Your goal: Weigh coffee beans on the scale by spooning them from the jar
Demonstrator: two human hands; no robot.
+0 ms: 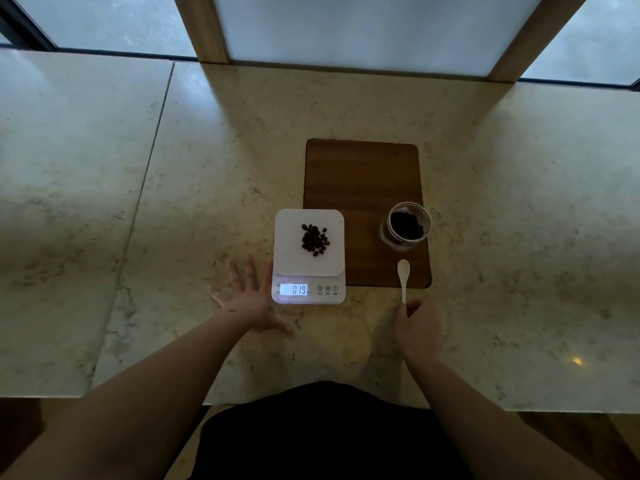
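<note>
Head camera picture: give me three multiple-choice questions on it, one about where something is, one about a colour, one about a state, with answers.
1. Where does the glass jar stand?
A. on the wooden board
B. on the scale
C. in the left hand

2. What colour is the spoon?
A. black
B. white
C. red

3. What is the state of the scale's display?
A. dark
B. covered by a hand
C. lit, showing digits

Answers: 1 A, the jar sits on the board's near right corner. 2 B, the spoon in the right hand grip is white. 3 C, the display glows with beans on the platform.
</note>
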